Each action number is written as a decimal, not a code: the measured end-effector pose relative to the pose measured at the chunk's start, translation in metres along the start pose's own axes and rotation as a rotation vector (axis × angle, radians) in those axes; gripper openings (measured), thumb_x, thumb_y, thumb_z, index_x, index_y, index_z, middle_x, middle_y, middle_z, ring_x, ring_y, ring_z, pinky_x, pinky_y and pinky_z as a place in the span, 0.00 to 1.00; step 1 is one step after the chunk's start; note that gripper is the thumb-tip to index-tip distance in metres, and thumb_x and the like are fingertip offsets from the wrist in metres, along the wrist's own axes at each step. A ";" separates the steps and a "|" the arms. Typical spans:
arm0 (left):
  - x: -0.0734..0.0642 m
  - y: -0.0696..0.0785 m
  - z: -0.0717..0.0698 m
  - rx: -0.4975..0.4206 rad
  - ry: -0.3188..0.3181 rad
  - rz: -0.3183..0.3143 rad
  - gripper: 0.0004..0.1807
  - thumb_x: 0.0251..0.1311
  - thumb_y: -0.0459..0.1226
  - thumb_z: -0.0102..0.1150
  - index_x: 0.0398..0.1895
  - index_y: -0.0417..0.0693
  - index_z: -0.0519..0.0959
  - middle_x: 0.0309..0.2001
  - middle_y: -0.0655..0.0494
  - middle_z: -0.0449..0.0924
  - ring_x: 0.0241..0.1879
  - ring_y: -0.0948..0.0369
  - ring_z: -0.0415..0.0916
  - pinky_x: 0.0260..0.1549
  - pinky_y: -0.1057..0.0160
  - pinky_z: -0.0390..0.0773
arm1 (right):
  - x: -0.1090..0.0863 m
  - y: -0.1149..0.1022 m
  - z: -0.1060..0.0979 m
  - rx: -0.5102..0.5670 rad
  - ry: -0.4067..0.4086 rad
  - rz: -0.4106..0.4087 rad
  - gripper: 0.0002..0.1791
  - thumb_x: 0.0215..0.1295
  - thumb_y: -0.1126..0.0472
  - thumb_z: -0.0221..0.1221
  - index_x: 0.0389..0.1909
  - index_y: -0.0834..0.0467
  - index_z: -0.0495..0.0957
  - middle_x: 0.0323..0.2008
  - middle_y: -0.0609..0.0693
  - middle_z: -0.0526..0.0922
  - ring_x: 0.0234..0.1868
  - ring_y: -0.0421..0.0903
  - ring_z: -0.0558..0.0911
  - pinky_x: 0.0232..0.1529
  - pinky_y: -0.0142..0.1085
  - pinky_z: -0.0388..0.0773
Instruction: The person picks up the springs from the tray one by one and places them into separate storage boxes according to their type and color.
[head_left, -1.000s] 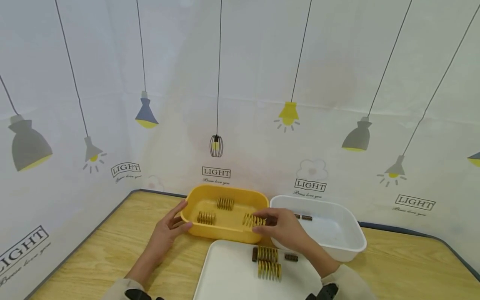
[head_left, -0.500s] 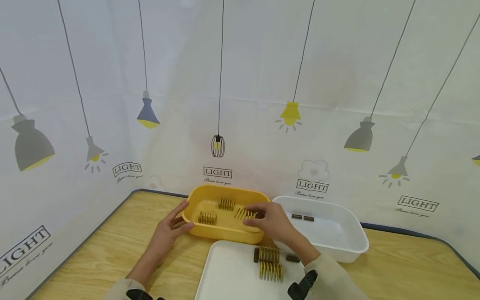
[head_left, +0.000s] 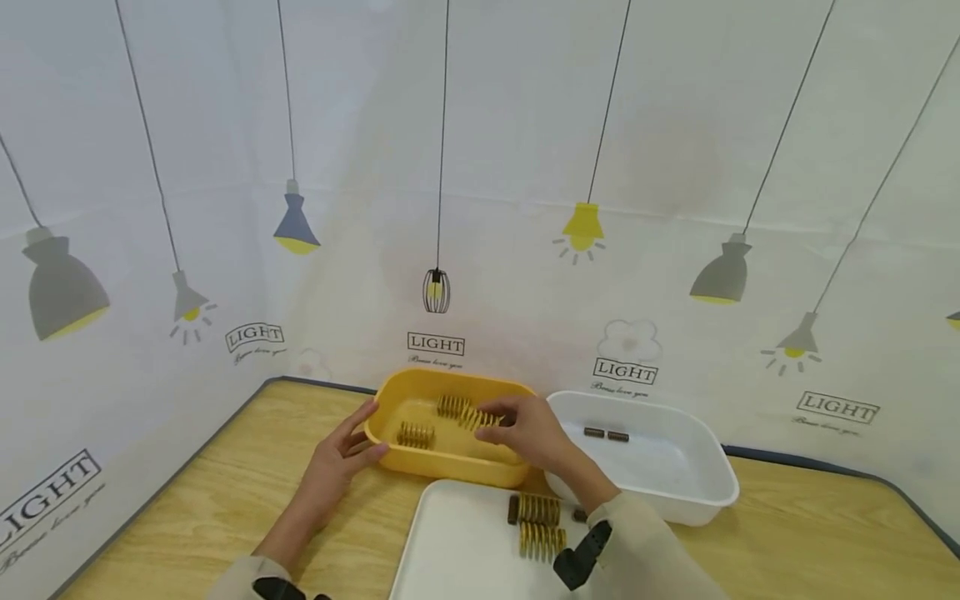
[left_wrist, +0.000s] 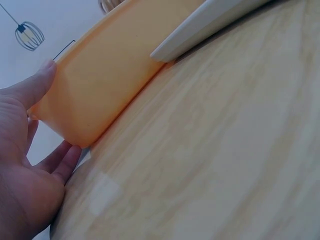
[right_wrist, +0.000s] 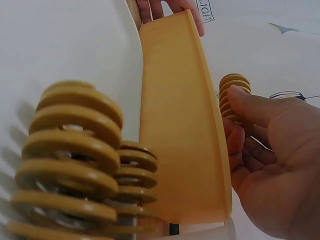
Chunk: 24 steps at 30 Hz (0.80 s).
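In the head view my right hand pinches a yellow coil spring between thumb and fingers, over the right half of a yellow plastic bin. The right wrist view shows this spring above the bin's rim. Two more yellow springs are in the bin, one at the back and one at the front left. My left hand holds the bin's left end. The left wrist view has its thumb on the rim and other fingers against the lower corner.
A white bin with two small brown springs stands right of the yellow one. In front, a white tray carries two yellow springs and small dark springs, one partly behind my right sleeve. A printed curtain hangs behind the table.
My right hand has carried the pinched spring leftward within the yellow bin, toward the back spring. The small springs in the white bin have come into fuller view. My left hand has stayed put.
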<state>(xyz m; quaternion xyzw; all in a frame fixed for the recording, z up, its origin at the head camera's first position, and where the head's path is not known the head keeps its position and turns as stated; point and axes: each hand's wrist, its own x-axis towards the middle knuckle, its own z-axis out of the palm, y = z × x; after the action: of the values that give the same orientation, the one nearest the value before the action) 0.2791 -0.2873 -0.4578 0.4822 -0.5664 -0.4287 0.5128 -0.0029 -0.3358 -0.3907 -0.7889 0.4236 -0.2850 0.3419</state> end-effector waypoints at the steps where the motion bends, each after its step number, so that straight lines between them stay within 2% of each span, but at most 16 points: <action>1: 0.000 0.000 0.000 0.002 0.000 0.000 0.35 0.53 0.41 0.60 0.65 0.58 0.59 0.66 0.67 0.51 0.57 0.54 0.61 0.45 0.67 0.71 | 0.001 -0.001 0.001 0.001 -0.009 -0.004 0.21 0.51 0.53 0.64 0.46 0.56 0.78 0.41 0.48 0.79 0.37 0.43 0.77 0.32 0.34 0.75; 5: -0.001 0.001 -0.001 -0.003 -0.002 0.002 0.34 0.55 0.38 0.59 0.65 0.57 0.58 0.66 0.67 0.50 0.57 0.53 0.61 0.44 0.67 0.71 | 0.006 -0.003 0.007 0.005 -0.037 0.001 0.21 0.51 0.56 0.64 0.46 0.59 0.78 0.44 0.52 0.79 0.43 0.45 0.77 0.38 0.35 0.74; 8: -0.001 0.000 -0.002 -0.008 0.001 -0.001 0.34 0.55 0.37 0.59 0.65 0.57 0.59 0.66 0.67 0.50 0.57 0.53 0.61 0.44 0.67 0.71 | 0.010 -0.002 0.011 0.001 -0.045 0.011 0.21 0.51 0.57 0.65 0.47 0.60 0.77 0.44 0.53 0.79 0.44 0.46 0.77 0.39 0.35 0.74; 15: -0.001 -0.002 -0.002 0.012 0.007 -0.015 0.33 0.54 0.40 0.59 0.64 0.60 0.60 0.65 0.68 0.52 0.57 0.54 0.61 0.45 0.67 0.70 | 0.018 0.003 0.017 -0.029 -0.068 0.028 0.18 0.50 0.60 0.65 0.44 0.60 0.79 0.40 0.52 0.80 0.35 0.43 0.78 0.31 0.33 0.75; 24: 0.000 -0.001 -0.001 0.007 0.002 -0.007 0.33 0.55 0.38 0.59 0.65 0.59 0.59 0.66 0.67 0.51 0.58 0.53 0.61 0.45 0.67 0.70 | 0.026 0.009 0.018 -0.112 -0.072 0.074 0.17 0.50 0.59 0.65 0.43 0.57 0.80 0.40 0.48 0.80 0.40 0.43 0.76 0.40 0.37 0.73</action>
<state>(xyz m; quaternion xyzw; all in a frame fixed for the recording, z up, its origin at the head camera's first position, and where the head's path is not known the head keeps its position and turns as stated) 0.2801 -0.2876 -0.4591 0.4865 -0.5657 -0.4277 0.5103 0.0187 -0.3568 -0.4038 -0.8003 0.4554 -0.2193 0.3226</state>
